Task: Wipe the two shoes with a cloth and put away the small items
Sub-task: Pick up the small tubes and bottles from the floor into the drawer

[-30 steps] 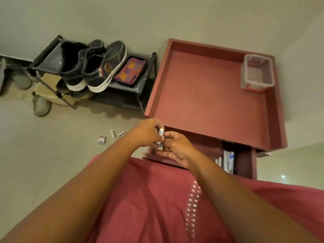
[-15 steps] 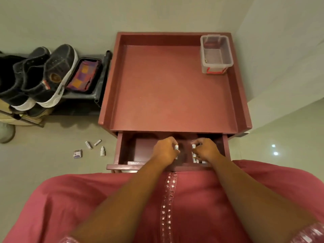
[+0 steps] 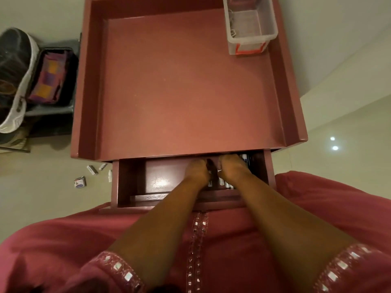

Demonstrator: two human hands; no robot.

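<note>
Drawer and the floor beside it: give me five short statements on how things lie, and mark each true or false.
1. The drawer is pulled open. True.
2. Both the left hand and the right hand are inside the drawer. True.
3. The clear plastic box lies on the floor. False: it stands in the far right corner of the cabinet top.
4. Small items lie on the floor left of the drawer. True.
5. The patterned cloth is spread over the cabinet top. False: it lies in a dark tray left of the cabinet, beside a shoe.
</note>
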